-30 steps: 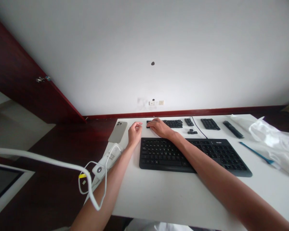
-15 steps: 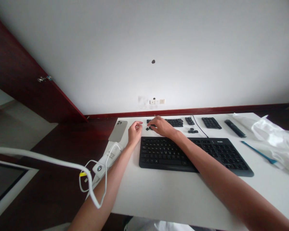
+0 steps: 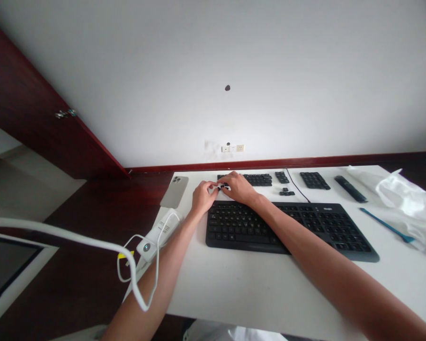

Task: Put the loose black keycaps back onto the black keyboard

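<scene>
Small black keycaps [image 3: 223, 187] lie on the white table between my two hands, partly hidden by the fingers. My left hand [image 3: 203, 196] has thumb and forefinger curled together at a keycap from the left. From the right, my right hand [image 3: 240, 188] bends its thumb and fingers around the same small group. Exact finger contact is hard to see. A longer block of loose keycaps [image 3: 258, 180] extends to the right behind this hand. Below my right forearm lies a black keyboard [image 3: 241, 227], its lettered keys in place at left and the right side looking bare.
Further right are smaller keycap groups [image 3: 281, 177], a number block [image 3: 315, 180], a black bar-shaped object [image 3: 350, 189], a blue tool [image 3: 386, 224] and white plastic [image 3: 404, 192]. At left lie a phone [image 3: 174, 192] and a power strip [image 3: 158, 239] with a looping white cable [image 3: 92, 242].
My left hand has moved right, its fingertips now meeting the keycaps beside my right hand. My right hand stays nearly in place. The view has shifted slightly.
</scene>
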